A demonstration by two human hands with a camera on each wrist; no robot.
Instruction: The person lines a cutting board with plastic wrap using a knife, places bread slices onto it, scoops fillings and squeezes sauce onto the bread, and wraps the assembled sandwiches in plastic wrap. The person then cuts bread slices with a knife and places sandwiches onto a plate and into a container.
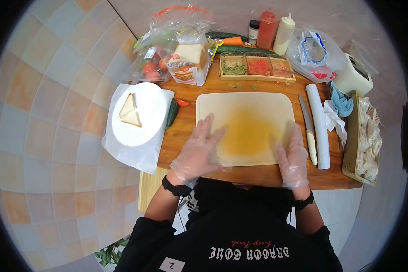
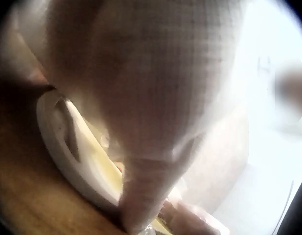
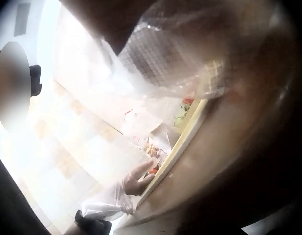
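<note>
A cream cutting board (image 1: pixel 247 99) with a yellowish stain in its middle lies on the wooden table. In the head view my gloved left hand (image 1: pixel 198 149) is at the board's left edge, fingers spread and extended. The gloved right hand (image 1: pixel 294 158) is at the right edge, fingers pointing forward. Neither hand grips an item; whether they press on the board cannot be told. In the right wrist view the left hand (image 3: pixel 138 181) shows beside the board's edge (image 3: pixel 175 152). The left wrist view is mostly filled by the blurred gloved hand (image 2: pixel 151 98).
Left: a white plate (image 1: pixel 136 136) with sandwich triangles (image 1: pixel 129 113) and a cucumber (image 1: pixel 172 113). Behind: a bread bag (image 1: pixel 186 68), a tray (image 1: pixel 258 78) with chopped food, sauce bottles (image 1: pixel 267 31). Right: a knife (image 1: pixel 309 124), a white roll (image 1: pixel 319 131), a basket (image 1: pixel 352 149).
</note>
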